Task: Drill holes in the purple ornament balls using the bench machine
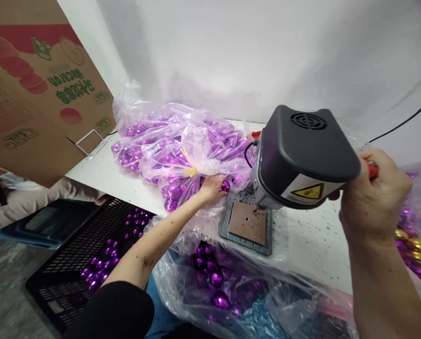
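My left hand (212, 189) is closed on a shiny purple faceted ball (225, 186), beside the left edge of the press base. My right hand (375, 197) wraps round the red handle (373, 169) of a bench press with a black housing (302, 146). Under the press head lies a brown square pad (244, 221) with a small hole, set on a grey metal base (269, 247). Clear plastic bags of purple balls (175, 146), one tied with a yellow tie (190, 172), rest just behind my left hand.
An open clear bag (175, 287) holding purple balls hangs below the table edge. At left, a black crate (55, 278) holds more balls, and a cardboard box (44, 94) stands above it. Purple and gold balls (417, 249) lie at far right. Dark shavings dot the white table (312, 249).
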`<action>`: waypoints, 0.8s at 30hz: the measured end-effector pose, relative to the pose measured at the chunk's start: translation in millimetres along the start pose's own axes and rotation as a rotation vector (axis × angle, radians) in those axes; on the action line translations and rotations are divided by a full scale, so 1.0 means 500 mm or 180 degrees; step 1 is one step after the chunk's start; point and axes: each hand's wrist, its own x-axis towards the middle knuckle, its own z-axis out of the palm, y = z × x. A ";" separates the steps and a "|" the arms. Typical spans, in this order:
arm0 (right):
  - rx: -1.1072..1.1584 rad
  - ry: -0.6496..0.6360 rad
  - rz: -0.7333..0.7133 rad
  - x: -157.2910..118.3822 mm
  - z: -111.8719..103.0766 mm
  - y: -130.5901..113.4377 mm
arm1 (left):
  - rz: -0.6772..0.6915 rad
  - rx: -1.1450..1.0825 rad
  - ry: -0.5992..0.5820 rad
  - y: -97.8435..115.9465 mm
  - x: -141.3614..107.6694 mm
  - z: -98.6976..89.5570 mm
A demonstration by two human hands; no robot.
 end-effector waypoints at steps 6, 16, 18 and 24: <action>-0.0056 -0.0069 -0.0066 -0.001 0.000 0.002 | -0.0384 -0.3123 0.0318 0.019 -0.100 -0.053; 0.0111 0.0031 -0.0157 0.001 0.007 0.011 | -0.1120 -0.5419 -0.0560 0.084 -0.205 -0.010; 0.0092 -0.0018 -0.0144 0.001 0.006 0.010 | -0.1184 -0.5085 -0.0573 0.099 -0.199 0.007; 0.0113 -0.0152 -0.0193 0.001 0.000 0.012 | -0.0788 -0.3356 -0.0378 0.135 -0.173 0.035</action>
